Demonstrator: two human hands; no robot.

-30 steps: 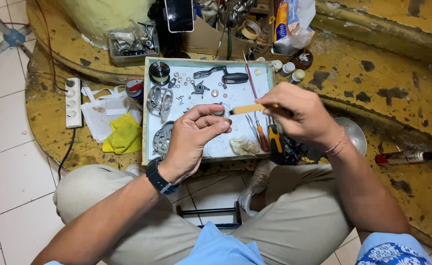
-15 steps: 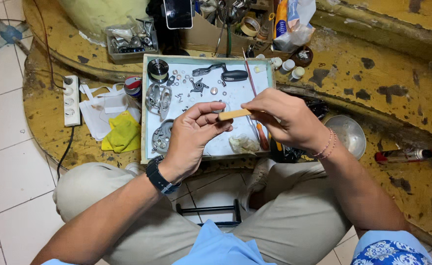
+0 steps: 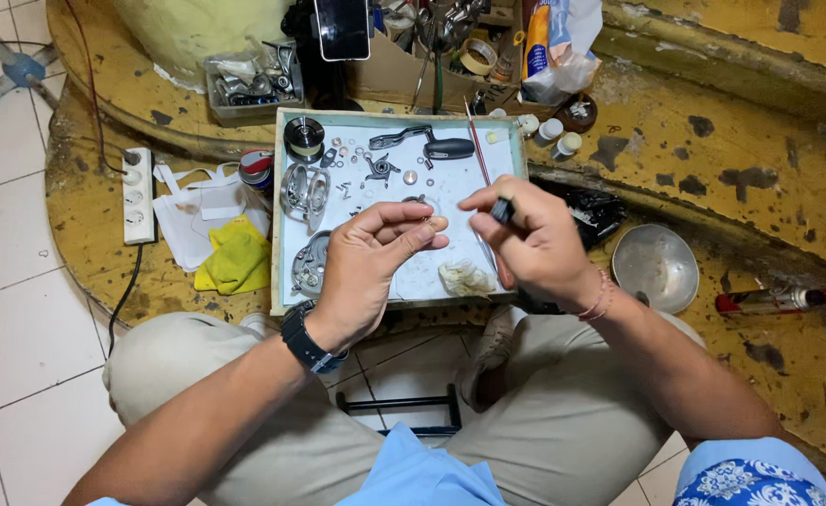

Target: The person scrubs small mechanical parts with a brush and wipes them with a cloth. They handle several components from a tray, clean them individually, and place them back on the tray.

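My left hand [image 3: 368, 260] hovers over a white tray [image 3: 507, 141], pinching a tiny metal part between thumb and fingertips; the part itself is too small to make out. My right hand [image 3: 530, 239] is just to its right, closed around a small dark tool whose black end sticks up between the fingers. On the tray lie several disassembled fishing-reel pieces: a dark handle [image 3: 432, 145], a round spool [image 3: 303, 136], a silver reel frame [image 3: 305, 192], small washers and gears, and a crumpled cloth [image 3: 465, 276].
A white power strip [image 3: 137, 194] and a yellow cloth [image 3: 237, 258] lie left of the tray. A metal bowl [image 3: 657, 269] and a red-capped spray can [image 3: 774, 300] sit to the right. A box of parts [image 3: 254, 84] and cluttered tools stand at the back.
The yellowish stick my right hand held earlier is gone from view; the hand now grips a small dark tool. Both hands have drawn slightly apart and nearer to me.
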